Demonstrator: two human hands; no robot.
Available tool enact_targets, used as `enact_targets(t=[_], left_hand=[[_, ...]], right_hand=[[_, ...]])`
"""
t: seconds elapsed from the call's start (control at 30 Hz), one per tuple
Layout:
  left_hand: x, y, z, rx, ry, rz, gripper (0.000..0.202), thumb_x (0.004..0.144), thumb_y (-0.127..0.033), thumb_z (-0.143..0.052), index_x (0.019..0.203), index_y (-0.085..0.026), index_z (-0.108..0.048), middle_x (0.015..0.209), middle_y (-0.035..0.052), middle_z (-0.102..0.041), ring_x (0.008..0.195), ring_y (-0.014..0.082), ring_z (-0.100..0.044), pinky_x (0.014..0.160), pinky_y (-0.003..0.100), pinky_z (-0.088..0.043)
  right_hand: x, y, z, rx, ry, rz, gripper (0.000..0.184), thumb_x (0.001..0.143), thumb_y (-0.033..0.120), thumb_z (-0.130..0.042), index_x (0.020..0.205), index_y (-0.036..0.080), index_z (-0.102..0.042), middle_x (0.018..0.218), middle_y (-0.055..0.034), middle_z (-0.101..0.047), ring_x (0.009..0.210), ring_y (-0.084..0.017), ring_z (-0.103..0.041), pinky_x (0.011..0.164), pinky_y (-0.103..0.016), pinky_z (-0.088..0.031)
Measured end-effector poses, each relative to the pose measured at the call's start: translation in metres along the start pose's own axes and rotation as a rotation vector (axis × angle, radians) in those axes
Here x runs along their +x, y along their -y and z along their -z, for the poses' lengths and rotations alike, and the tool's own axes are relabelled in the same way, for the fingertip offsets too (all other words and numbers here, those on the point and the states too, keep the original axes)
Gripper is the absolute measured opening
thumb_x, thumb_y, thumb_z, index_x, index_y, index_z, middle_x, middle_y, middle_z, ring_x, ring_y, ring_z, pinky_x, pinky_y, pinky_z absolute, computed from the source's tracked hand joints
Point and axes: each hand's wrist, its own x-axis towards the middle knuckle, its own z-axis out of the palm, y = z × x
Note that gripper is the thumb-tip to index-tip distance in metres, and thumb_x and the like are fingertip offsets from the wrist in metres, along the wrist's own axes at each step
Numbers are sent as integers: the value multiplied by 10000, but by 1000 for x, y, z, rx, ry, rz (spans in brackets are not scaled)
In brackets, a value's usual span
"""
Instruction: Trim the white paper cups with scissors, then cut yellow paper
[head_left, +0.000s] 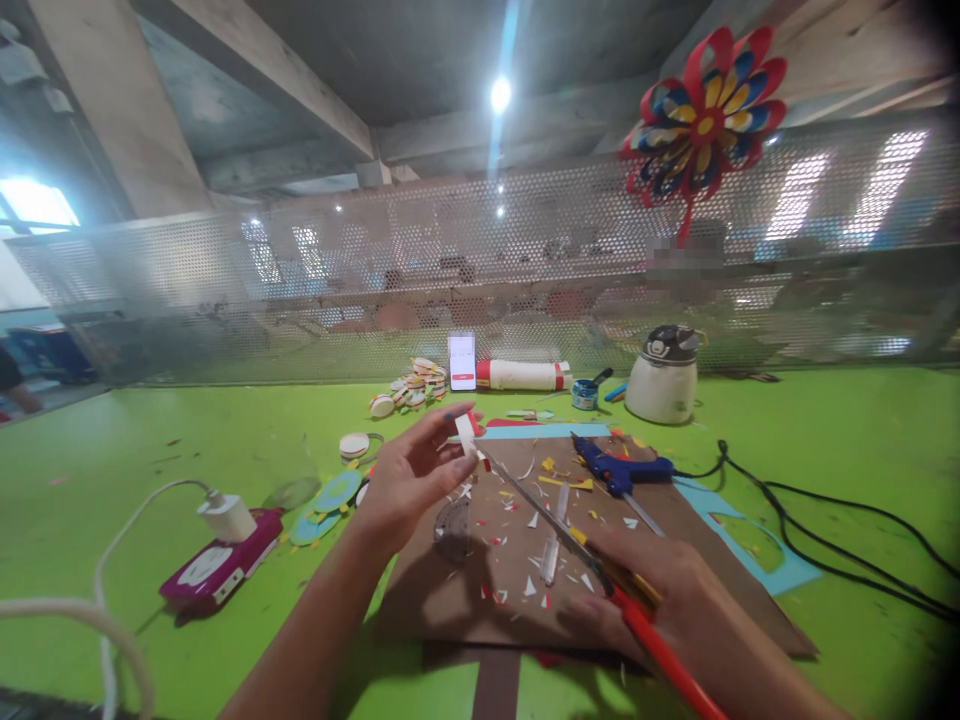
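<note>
My left hand (pixel 409 480) pinches a small red-and-white piece of paper (pixel 466 433) between thumb and fingers, above a brown board. Closed around long scissors with red handles (pixel 660 645), my right hand (pixel 667 590) is at the lower right. The scissor blades (pixel 532 500) point up and left, their tips close to the paper piece; I cannot tell if they touch it. A yellow stick-like item, partly hidden, lies along my right hand. Scattered red, white and yellow paper scraps cover the brown board (pixel 427 610) below, with a clear glue stick (pixel 555 535) among them.
A blue glue gun (pixel 622 468) with a black cord (pixel 802 497) lies at the right. Light blue paper (pixel 795 572) sits beside the board. At the left is a purple power strip (pixel 225 565). A phone (pixel 462 362), a kettle-shaped container (pixel 664 380) and a paper flower (pixel 705 120) are farther back.
</note>
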Motion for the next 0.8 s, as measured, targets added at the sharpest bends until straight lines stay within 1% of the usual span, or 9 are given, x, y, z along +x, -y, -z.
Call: enact_targets(t=[0.07, 0.2, 0.33, 0.43, 0.53, 0.67, 0.8], left_hand=[[0, 1, 0, 8, 2, -2, 473, 734, -180, -717, 1192, -223, -607, 1107, 86, -647, 891, 158, -622, 791, 266, -506], [0, 2, 0, 7, 23, -15, 475, 741, -172, -712, 1200, -220, -598, 1097, 83, -639, 887, 156, -625, 778, 268, -519], [0, 3, 1, -1, 42, -32, 453, 752, -149, -701, 1187, -235, -606, 1114, 77, -638, 913, 156, -631, 796, 269, -528], [-1, 2, 0, 3, 46, -31, 448, 751, -133, -701, 1177, -243, -615, 1122, 66, -643, 943, 159, -632, 823, 267, -527], [-2, 2, 0, 13, 49, -24, 442, 761, -135, -694, 1182, -243, -613, 1118, 60, -651, 950, 153, -634, 843, 263, -524], [-2, 2, 0, 24, 54, -28, 444, 761, -135, -694, 1185, -237, -611, 1123, 62, -653, 961, 156, -635, 847, 262, -528], [-1, 3, 2, 36, 58, -21, 436, 753, -128, -700, 1170, -231, -620, 1110, 58, -658, 923, 146, -645, 854, 272, -529]], right_hand=[[0, -3, -2, -11, 7, -9, 271, 816, 362, -612, 1019, 195, -677, 880, -48, -721, 767, -202, -640, 689, -281, -492], [-1, -9, -3, -78, 24, -9, 292, 844, 421, -572, 1011, 209, -684, 890, -52, -718, 768, -204, -640, 685, -287, -499], [-4, -13, -3, -157, -46, 11, 383, 853, 441, -558, 1163, 228, -634, 1014, -80, -705, 891, -240, -645, 764, -334, -514], [-5, -14, -2, -186, -16, -10, 403, 864, 443, -541, 1213, 253, -605, 1063, -78, -691, 922, -245, -643, 765, -350, -524], [-5, -14, -1, -202, -1, -18, 404, 866, 445, -539, 1230, 276, -590, 1102, -69, -680, 951, -249, -637, 777, -360, -526], [-4, -14, 1, -173, 19, 13, 377, 876, 419, -540, 1229, 292, -584, 1080, -49, -689, 932, -222, -644, 769, -326, -532], [-4, -14, 3, -188, -9, 43, 371, 864, 406, -564, 1221, 306, -589, 1090, -41, -687, 942, -215, -645, 778, -318, -535]])
